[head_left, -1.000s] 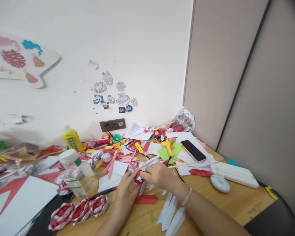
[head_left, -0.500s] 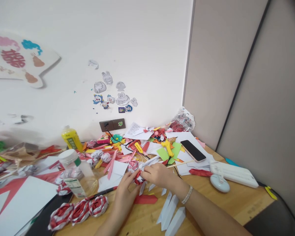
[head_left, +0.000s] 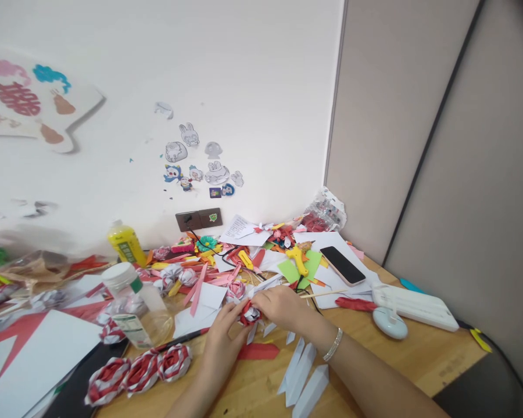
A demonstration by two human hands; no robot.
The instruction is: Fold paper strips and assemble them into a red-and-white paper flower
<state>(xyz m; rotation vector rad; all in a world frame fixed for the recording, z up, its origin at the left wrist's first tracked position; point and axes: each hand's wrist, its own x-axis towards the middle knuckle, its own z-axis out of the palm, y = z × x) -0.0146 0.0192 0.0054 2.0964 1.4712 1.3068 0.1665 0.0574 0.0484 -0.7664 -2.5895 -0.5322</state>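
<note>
A red and white paper flower [head_left: 250, 314] is between my two hands. The fingers and thumb of my left hand [head_left: 227, 331] close round its left side. My right hand [head_left: 279, 307] pinches it from the right, and its fingertips partly cover the petals. A thin wooden stick [head_left: 325, 294] juts out to the right from behind my right hand; whether it joins the flower I cannot tell. Just behind the fingers sits a pink and white paper flower [head_left: 236, 289]. Below my hands lie a red paper strip [head_left: 259, 352] and several folded white paper strips [head_left: 303, 371].
Three red and white paper rosettes [head_left: 143, 371] and a clear plastic jar [head_left: 135, 305] stand at left. Behind are a yellow bottle [head_left: 126, 242] and a yellow glue gun [head_left: 298, 261]. To the right lie a phone [head_left: 342, 265], a mouse [head_left: 389, 323] and a white power strip [head_left: 418, 307].
The paper flower has turned a little, so more white petals show. My right hand has shifted slightly, and the stick behind it has moved a little right. My left hand stays nearly still.
</note>
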